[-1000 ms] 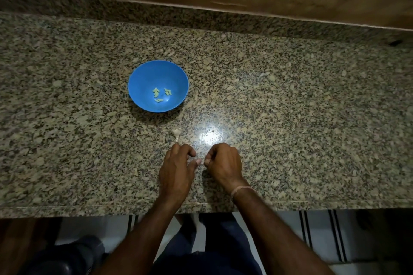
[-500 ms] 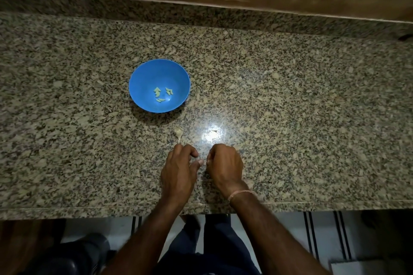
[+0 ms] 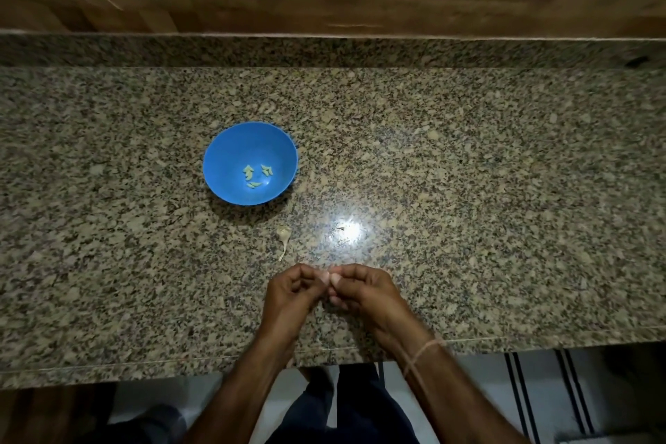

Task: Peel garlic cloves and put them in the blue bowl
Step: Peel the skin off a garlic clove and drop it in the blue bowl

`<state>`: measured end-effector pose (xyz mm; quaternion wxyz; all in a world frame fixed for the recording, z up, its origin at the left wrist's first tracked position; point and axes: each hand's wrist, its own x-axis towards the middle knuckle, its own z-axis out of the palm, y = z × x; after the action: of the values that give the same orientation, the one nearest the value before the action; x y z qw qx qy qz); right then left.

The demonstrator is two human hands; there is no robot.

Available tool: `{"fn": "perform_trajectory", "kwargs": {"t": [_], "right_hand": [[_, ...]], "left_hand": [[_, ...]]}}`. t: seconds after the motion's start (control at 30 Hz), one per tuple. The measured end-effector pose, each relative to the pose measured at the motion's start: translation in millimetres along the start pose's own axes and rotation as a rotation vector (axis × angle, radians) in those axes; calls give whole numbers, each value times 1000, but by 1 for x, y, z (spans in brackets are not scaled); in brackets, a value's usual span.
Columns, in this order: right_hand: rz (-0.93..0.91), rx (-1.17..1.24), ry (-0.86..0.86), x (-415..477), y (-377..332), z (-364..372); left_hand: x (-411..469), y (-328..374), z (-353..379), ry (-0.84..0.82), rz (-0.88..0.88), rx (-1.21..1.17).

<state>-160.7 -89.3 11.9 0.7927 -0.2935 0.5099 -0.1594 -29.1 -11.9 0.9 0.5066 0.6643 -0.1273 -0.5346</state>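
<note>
We counted one blue bowl [image 3: 223, 159] on one bench [image 3: 468, 191]. Inside the bowl lay three small clusters of peeled garlic cloves [image 3: 248, 171], perhaps five pieces, though we could not tell exactly. Just in front of the bowl lay one garlic husk [image 3: 283, 236], and to the right of it one tiny fleck [image 3: 340, 228]. Further in front of the bowl were two hands, one left hand [image 3: 292, 294] and one right hand [image 3: 364, 290], whose fingers [image 3: 324, 277] pinched one pale bit [image 3: 329, 267] between them.
</note>
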Motion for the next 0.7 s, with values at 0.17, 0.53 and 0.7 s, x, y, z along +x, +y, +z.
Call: {"fn": "perform_trajectory", "kwargs": {"t": [0.17,0.53,0.7], "right_hand": [[-132,-242,48,2,1,2],[-245,-575,173,5,0,8],[-167,-424,151,5,0,10]], "left_hand": [[1,16,-2,-74,-147,1],[2,26,1,-30,-94,207],[3,22,2,21,27,370]]}}
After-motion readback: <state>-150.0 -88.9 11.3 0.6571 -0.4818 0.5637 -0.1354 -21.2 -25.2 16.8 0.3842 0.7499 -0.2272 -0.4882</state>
